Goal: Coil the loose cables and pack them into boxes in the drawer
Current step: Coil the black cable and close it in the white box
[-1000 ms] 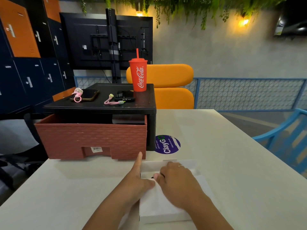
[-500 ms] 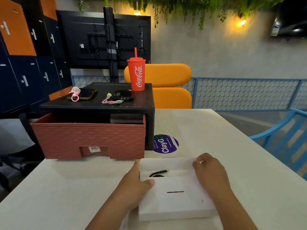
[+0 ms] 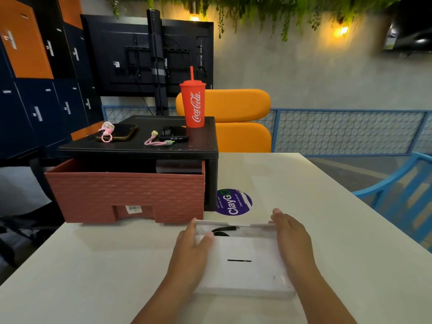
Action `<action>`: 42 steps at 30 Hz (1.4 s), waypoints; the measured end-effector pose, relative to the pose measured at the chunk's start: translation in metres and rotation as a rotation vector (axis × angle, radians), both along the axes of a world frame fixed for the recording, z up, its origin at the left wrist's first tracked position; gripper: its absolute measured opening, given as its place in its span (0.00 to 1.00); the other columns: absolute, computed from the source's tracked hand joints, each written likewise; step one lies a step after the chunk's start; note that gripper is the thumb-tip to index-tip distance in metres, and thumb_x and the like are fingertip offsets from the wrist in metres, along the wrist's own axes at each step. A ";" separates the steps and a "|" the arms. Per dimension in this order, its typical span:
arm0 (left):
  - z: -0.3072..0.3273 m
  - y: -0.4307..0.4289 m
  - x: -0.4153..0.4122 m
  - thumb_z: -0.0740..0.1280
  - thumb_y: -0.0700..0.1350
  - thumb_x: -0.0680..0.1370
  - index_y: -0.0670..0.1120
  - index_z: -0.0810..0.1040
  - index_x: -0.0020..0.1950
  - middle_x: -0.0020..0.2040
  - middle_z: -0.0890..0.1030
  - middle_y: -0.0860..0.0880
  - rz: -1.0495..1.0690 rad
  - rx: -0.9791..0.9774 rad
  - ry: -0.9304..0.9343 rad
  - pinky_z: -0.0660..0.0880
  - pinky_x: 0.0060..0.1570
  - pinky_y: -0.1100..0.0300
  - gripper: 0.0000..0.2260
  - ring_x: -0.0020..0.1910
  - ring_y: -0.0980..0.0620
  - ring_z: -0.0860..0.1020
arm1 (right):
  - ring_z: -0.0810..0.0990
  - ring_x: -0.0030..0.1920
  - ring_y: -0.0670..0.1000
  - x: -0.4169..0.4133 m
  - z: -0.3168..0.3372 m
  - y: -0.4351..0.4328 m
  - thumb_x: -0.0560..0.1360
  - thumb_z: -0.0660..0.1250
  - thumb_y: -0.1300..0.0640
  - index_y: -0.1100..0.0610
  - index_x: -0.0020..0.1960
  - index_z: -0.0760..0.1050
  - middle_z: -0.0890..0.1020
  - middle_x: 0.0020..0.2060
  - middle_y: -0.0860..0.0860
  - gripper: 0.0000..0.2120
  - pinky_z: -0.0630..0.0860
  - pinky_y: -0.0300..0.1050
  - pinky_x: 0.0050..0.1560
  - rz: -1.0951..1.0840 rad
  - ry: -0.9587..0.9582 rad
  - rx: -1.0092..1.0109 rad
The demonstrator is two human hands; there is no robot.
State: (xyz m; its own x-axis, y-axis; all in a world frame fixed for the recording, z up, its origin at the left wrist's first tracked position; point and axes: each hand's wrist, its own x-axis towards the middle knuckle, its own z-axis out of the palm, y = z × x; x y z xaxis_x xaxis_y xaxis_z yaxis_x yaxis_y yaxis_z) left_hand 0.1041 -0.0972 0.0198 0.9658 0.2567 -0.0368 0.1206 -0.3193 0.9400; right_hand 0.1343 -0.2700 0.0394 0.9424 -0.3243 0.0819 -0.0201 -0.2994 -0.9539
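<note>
I pressed the left hand and right hand, fingers straight, against the sides of the white box, presumably to steady it on the tabletop; the black cable lay inside its open end, near the drawer

"Coca-Cola" is printed in white on the tall red plastic cup; "ClayGO" is read on the round purple sticker.

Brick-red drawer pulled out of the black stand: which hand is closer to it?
Left. The left hand rests on the flat white box's left edge, fingers just before the brick-red textured drawer's front; the right hand touches the box's right edge, farther away.
</note>
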 end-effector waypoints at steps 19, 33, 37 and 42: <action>-0.005 0.001 -0.007 0.65 0.52 0.76 0.59 0.40 0.74 0.73 0.61 0.59 -0.187 0.187 -0.162 0.64 0.64 0.62 0.38 0.66 0.55 0.68 | 0.65 0.70 0.53 -0.007 0.025 -0.028 0.63 0.53 0.32 0.51 0.58 0.76 0.69 0.67 0.57 0.33 0.64 0.52 0.65 0.298 0.038 0.565; -0.014 0.000 0.001 0.69 0.45 0.75 0.60 0.46 0.74 0.68 0.57 0.64 -0.102 0.058 -0.257 0.54 0.65 0.67 0.38 0.67 0.66 0.56 | 0.77 0.53 0.50 0.003 -0.004 -0.008 0.77 0.60 0.43 0.49 0.44 0.78 0.80 0.46 0.45 0.13 0.70 0.46 0.55 0.194 -0.011 0.087; -0.016 0.004 0.006 0.72 0.44 0.72 0.60 0.63 0.67 0.66 0.70 0.58 -0.086 0.007 -0.213 0.66 0.67 0.57 0.28 0.64 0.56 0.70 | 0.76 0.58 0.49 0.010 -0.017 -0.012 0.74 0.68 0.53 0.48 0.48 0.78 0.79 0.55 0.47 0.04 0.71 0.47 0.62 0.238 0.037 -0.026; -0.014 0.005 0.005 0.78 0.50 0.63 0.55 0.67 0.67 0.64 0.68 0.56 -0.101 0.033 -0.150 0.65 0.61 0.62 0.35 0.63 0.55 0.68 | 0.73 0.59 0.45 0.008 -0.019 -0.009 0.71 0.71 0.51 0.50 0.57 0.76 0.75 0.55 0.43 0.15 0.68 0.35 0.51 0.278 0.043 -0.094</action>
State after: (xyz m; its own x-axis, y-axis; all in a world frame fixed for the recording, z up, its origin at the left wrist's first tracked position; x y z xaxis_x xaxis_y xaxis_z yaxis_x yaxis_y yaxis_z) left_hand 0.1092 -0.0919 0.0058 0.9807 0.1569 0.1163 -0.0541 -0.3537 0.9338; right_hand 0.1424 -0.2793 0.0208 0.9973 -0.0461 0.0570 0.0349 -0.3859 -0.9219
